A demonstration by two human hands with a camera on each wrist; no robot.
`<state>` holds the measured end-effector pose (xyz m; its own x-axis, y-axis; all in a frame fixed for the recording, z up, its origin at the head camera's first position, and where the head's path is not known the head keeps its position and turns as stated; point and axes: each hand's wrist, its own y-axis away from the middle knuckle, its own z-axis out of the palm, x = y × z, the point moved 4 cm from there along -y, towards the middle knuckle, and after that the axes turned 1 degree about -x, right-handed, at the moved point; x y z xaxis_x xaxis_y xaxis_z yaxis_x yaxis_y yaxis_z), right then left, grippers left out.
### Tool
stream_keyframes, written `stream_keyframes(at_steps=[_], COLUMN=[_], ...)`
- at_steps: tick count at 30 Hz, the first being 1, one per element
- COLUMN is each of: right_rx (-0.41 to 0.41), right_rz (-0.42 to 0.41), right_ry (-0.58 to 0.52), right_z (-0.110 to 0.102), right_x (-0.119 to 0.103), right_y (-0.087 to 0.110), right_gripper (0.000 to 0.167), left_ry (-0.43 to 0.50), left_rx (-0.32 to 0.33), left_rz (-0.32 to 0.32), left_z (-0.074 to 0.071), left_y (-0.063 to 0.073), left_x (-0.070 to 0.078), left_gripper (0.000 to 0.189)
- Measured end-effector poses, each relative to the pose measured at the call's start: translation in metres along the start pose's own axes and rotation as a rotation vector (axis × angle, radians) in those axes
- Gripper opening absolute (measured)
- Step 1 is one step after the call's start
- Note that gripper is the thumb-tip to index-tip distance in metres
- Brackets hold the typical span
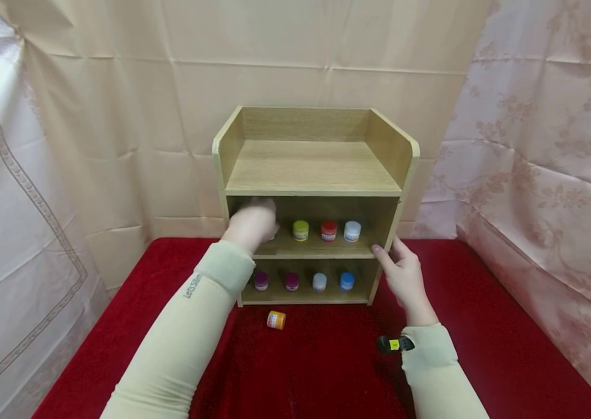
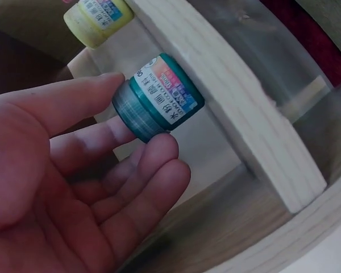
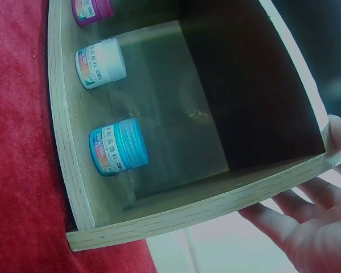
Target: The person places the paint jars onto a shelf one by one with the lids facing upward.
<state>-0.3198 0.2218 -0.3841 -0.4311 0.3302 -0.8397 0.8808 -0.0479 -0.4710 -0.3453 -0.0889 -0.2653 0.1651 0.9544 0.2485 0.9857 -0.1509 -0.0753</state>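
My left hand (image 1: pixel 255 221) reaches into the left end of the middle compartment of a wooden shelf unit (image 1: pixel 316 169). In the left wrist view its thumb and fingers pinch the lid of a green paint jar (image 2: pixel 166 91), whose base is right at the shelf board. The head view hides most of this jar behind the hand. A yellow jar (image 1: pixel 301 230), a red jar (image 1: pixel 328 231) and a white jar (image 1: pixel 352 231) stand to the right on the same board. My right hand (image 1: pixel 404 276) grips the unit's right side panel, thumb at the front and fingers around the outside.
In the bottom compartment stand two purple jars (image 1: pixel 292 281), a white jar (image 1: pixel 319 282) and a blue jar (image 1: pixel 346 281). An orange jar (image 1: pixel 276 320) lies on its side on the red cloth (image 1: pixel 321 361) before the unit. Curtains (image 1: pixel 117 116) hang behind and at both sides.
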Motion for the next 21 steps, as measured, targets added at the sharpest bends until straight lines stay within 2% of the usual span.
stream_keyframes(at_steps=[8, 15, 19, 21], right_rx=[-0.005, 0.001, 0.001, -0.001], right_rz=[0.005, 0.006, 0.009, 0.007], right_ry=[0.002, 0.015, 0.023, 0.023], right_z=[0.001, 0.0, -0.001, -0.001], right_x=[0.0, -0.001, -0.001, -0.001], right_y=[0.0, 0.0, 0.001, 0.001], right_gripper=[0.055, 0.054, 0.055, 0.055], left_ry=[0.002, -0.042, -0.069, -0.081], left_rx=[0.03, 0.029, 0.035, 0.053], left_rz=[-0.019, -0.031, -0.014, 0.015], left_z=[0.0, -0.003, -0.007, -0.01], left_y=[-0.002, 0.001, 0.006, 0.008], left_x=[-0.001, 0.001, 0.005, 0.008], left_gripper=[0.016, 0.03, 0.029, 0.027])
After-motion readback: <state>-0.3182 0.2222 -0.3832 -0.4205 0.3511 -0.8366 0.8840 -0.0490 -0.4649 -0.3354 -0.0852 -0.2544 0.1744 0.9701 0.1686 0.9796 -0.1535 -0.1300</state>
